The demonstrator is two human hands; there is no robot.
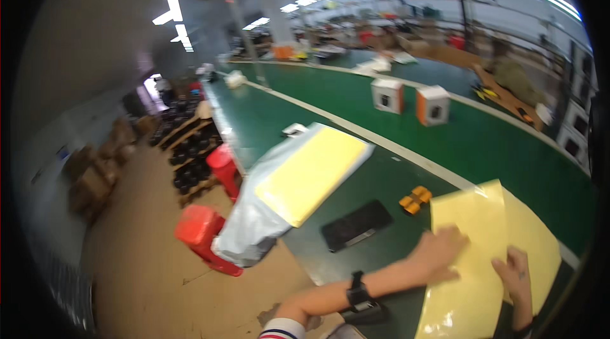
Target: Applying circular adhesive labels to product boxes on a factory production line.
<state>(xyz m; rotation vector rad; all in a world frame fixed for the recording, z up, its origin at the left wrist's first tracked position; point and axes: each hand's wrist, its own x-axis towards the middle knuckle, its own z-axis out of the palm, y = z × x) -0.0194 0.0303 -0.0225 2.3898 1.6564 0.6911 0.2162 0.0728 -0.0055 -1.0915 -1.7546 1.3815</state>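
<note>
Two shiny yellow sheets overlap at the near right of the green table. My left hand [441, 253], slightly blurred, lies over the upper yellow sheet [470, 301], fingers stretched out and apart. Across from it, my right hand [516, 272] is at that sheet's right edge and over the lower yellow sheet [540, 244]. Its thumb stands away from the fingers, and nothing shows between them. Left of the sheets are an orange-yellow tape roll or similar piece [415, 200] and a black flat phone-like object [357, 224].
A grey plastic bag [251, 228] with a yellow sheet [314, 177] on top overhangs the table's left edge, above red stools [198, 228]. Two white-and-orange boxes [433, 105] stand beyond a pale divider strip [356, 129]. Racks of dark items [190, 161] stand at left.
</note>
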